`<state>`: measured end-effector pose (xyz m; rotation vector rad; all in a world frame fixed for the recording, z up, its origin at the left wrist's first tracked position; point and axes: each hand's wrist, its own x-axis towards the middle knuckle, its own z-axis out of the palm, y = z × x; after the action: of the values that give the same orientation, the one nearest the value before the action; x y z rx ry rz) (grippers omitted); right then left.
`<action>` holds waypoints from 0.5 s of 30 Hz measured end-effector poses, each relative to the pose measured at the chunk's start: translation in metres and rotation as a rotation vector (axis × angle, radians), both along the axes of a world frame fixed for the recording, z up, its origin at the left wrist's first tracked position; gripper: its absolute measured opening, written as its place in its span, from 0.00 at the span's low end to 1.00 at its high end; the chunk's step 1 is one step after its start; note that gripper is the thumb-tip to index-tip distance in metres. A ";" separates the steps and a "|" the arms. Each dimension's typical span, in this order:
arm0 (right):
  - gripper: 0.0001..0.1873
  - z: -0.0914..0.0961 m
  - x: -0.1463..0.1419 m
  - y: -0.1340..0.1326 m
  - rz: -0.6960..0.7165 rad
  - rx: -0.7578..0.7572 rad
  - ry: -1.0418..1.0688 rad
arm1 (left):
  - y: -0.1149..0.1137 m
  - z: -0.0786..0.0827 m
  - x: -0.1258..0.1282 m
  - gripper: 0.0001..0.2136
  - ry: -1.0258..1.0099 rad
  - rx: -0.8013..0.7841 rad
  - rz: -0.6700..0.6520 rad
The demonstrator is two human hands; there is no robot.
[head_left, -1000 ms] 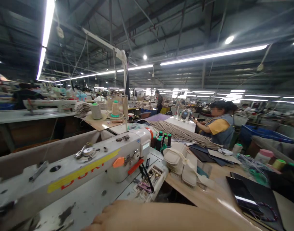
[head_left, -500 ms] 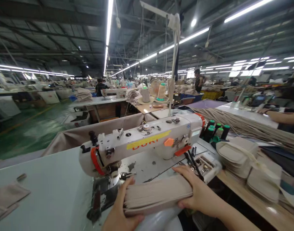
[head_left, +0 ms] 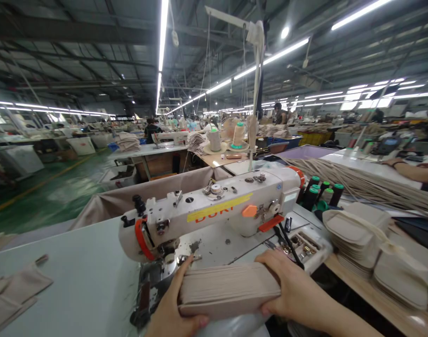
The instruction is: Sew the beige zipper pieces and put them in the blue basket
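A thick stack of beige fabric pieces (head_left: 229, 286) is held between my two hands, its layered edges facing up. My left hand (head_left: 177, 299) grips the left end, thumb along the near side and fingers behind. At the other end, my right hand (head_left: 291, 290) is wrapped around the stack's right side. Just beyond the stack stands a white sewing machine (head_left: 214, 206) with orange trim and a yellow strip. Its needle area (head_left: 171, 257) lies just past my left fingertips. The underside of the stack is hidden.
Beige fabric pieces (head_left: 15, 292) lie on the table's left. Right of the machine are a tray of small metal parts (head_left: 305, 245), thread spools (head_left: 322, 192) and piled beige panels (head_left: 354, 229). Long beige strips (head_left: 368, 182) lie behind them. A co-worker's arm (head_left: 410, 171) shows at far right.
The view has shifted slightly, so the machine and table appear a little further right. Both hands still hold the stack, its layers now looking more even and pressed together.
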<state>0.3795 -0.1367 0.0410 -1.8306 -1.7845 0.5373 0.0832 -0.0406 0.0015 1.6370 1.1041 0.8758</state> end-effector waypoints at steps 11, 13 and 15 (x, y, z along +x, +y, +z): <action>0.30 -0.045 -0.031 -0.003 -0.162 -0.197 0.886 | -0.031 -0.019 0.112 0.27 -0.863 -0.631 -0.045; 0.31 -0.040 -0.030 0.020 -0.171 -0.120 0.747 | -0.013 -0.012 0.124 0.23 -0.689 -0.476 -0.034; 0.30 -0.037 -0.025 0.044 -0.185 -0.029 0.549 | 0.014 -0.002 0.129 0.19 -0.442 -0.297 -0.007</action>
<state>0.3543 -0.0922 0.0040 -1.6376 -1.2343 0.8924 0.2122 -0.0262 -0.0004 1.1335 0.8678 0.9606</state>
